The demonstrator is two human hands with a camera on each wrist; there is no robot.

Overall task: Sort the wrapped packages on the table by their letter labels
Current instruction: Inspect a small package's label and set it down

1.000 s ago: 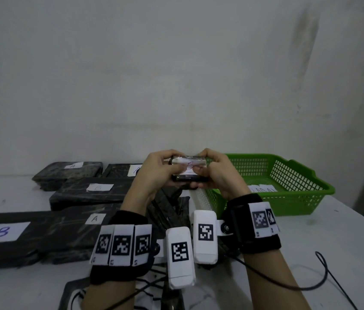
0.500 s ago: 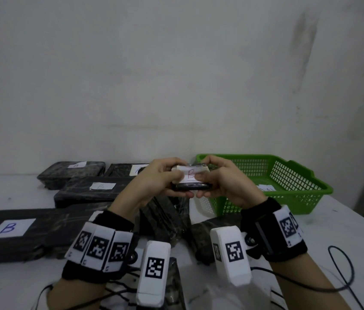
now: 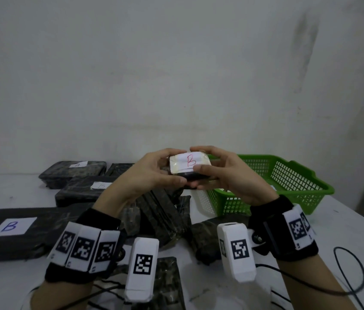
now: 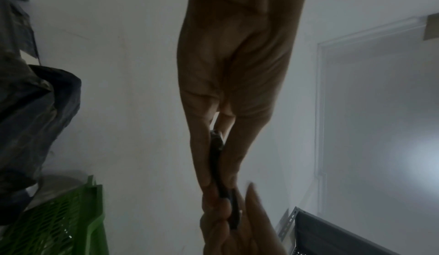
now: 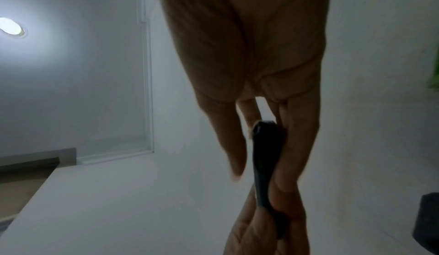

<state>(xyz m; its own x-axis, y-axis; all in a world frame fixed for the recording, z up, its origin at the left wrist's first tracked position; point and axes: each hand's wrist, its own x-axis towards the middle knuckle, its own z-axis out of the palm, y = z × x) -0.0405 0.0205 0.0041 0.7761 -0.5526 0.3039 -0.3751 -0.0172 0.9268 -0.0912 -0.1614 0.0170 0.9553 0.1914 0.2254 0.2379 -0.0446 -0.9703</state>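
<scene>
Both hands hold a small black-wrapped package (image 3: 189, 168) in the air above the table's middle, its white label with a red B turned toward me. My left hand (image 3: 154, 168) grips its left end, my right hand (image 3: 219, 173) its right end, thumbs on the near side. From the wrist views the package shows as a thin dark edge (image 4: 221, 174) (image 5: 266, 161) between the fingers. On the table at the left lie wrapped packages: a large one labelled B (image 3: 13, 231), another B one (image 3: 82, 191), and one marked A (image 3: 73, 173).
A green plastic basket (image 3: 288, 184) stands at the right behind my right hand, with paper slips inside. Loose dark packages (image 3: 161, 215) are heaped under my hands. A black cable (image 3: 351, 276) loops on the table at the near right.
The two hands have tipped the small package up so its label faces me and the red B can be read. Both wrists have spread slightly apart.
</scene>
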